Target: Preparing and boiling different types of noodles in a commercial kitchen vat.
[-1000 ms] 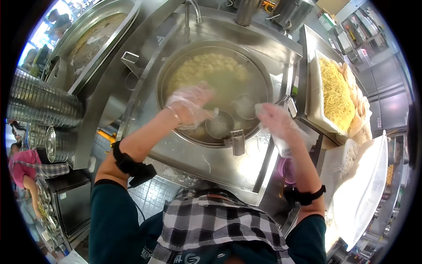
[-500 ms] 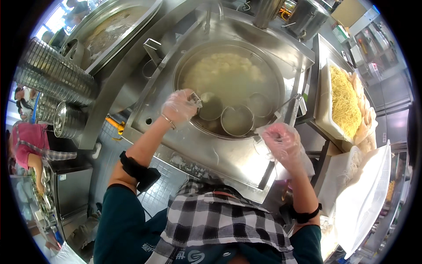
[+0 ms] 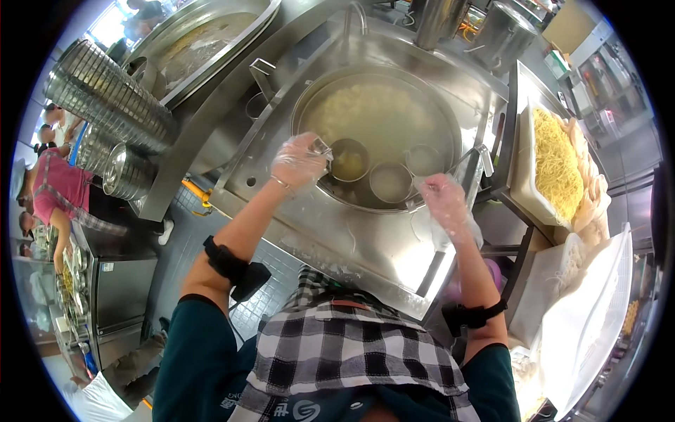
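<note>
left hand (image 3: 299, 160) grips the handle of a strainer basket (image 3: 349, 160) sitting in the steaming cauldron (image 3: 436, 105); right hand (image 3: 444, 199) seems closed on another handle. tipping a basket risks scalding splashes.

My left hand (image 3: 299, 160), gloved, fingers curled shut in a grip, forearm stretched forward. My right hand (image 3: 443, 199), gloved, fingers closed, wrist bent, forearm upright; dark bands on both arms.
</note>
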Tool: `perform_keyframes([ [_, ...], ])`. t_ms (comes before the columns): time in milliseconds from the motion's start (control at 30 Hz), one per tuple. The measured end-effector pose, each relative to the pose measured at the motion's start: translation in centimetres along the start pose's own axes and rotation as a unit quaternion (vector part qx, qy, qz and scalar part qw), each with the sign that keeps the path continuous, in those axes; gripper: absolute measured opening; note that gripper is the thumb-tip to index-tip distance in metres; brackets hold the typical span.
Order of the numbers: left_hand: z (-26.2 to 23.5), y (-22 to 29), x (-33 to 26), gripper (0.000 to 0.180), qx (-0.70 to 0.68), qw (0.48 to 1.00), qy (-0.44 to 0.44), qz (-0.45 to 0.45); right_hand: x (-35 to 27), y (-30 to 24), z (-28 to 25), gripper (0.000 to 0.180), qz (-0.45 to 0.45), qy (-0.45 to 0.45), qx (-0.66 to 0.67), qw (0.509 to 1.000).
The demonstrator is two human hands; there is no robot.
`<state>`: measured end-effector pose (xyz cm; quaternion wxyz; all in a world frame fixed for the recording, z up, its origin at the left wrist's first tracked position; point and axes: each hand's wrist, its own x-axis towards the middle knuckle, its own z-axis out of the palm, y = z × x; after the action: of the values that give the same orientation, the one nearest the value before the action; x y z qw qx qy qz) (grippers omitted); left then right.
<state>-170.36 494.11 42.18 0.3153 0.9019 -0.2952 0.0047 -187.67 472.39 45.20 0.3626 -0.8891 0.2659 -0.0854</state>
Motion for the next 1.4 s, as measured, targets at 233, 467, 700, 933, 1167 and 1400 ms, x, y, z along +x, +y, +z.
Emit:
perform_keyframes([
  [233,4.5,-1.9,-0.2,0.02,0.027,0.995,-0.079,-0.049,-1.7,-0.2,-2.4,0.02,-0.14,0.018,0.014,0.99],
  [467,6.7,-1.5,0.7,0.026,-0.112,0.981,-0.117,-0.109,-2.9,4.8,1.5,0.022,-0.178,0.053,-0.02,0.982],
  [700,6.1,-0.9,1.2,0.026,0.282,0.936,-0.152,0.145,0.7,2.1,0.2,0.039,-0.085,-0.009,-0.123,0.989],
  [933,1.6,1.5,1.5,0.036,0.018,0.982,-0.154,-0.106,0.0,-1.6,-1.0,0.045,-0.033,-0.059,-0.185,0.98],
  [1167,-1.2,-0.1,-0.9,0.026,-0.093,0.961,-0.237,-0.105,0.9,0.3,1.1,0.041,-0.066,0.019,-0.147,0.987],
  [1400,0.1,-2.8,1.2,0.024,-0.048,0.953,-0.299,0.021,1.1,-1.0,2.1,0.043,-0.039,0.059,-0.101,0.992],
])
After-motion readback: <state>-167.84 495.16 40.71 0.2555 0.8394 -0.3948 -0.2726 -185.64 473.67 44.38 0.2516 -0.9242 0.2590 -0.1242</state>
